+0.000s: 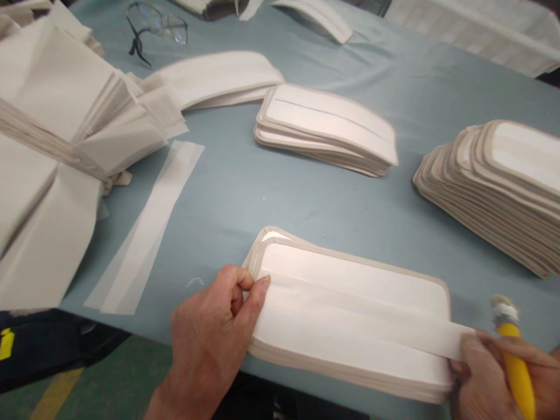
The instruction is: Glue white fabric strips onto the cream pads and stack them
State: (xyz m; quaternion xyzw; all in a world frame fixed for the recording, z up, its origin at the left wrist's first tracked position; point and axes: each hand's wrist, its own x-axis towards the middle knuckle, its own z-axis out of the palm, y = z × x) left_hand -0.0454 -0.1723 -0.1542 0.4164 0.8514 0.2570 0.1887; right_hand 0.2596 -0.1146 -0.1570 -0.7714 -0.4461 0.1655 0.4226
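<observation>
Spanning top panel: white strip, end-pinched by left hand and right hand, latter also clasping yellow-handled brush.

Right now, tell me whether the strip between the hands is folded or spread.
Spread: the strip runs lengthwise over the top panel, from the left hand to the right hand beyond the panel's edge.

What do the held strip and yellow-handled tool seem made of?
Strip: probably paper or thin fabric, matte off-white, with crisp edges. Yellow-handled tool: handle likely plastic or painted wood, smooth and evenly coloured; pale tip seemingly bristle, but blurred.
</observation>
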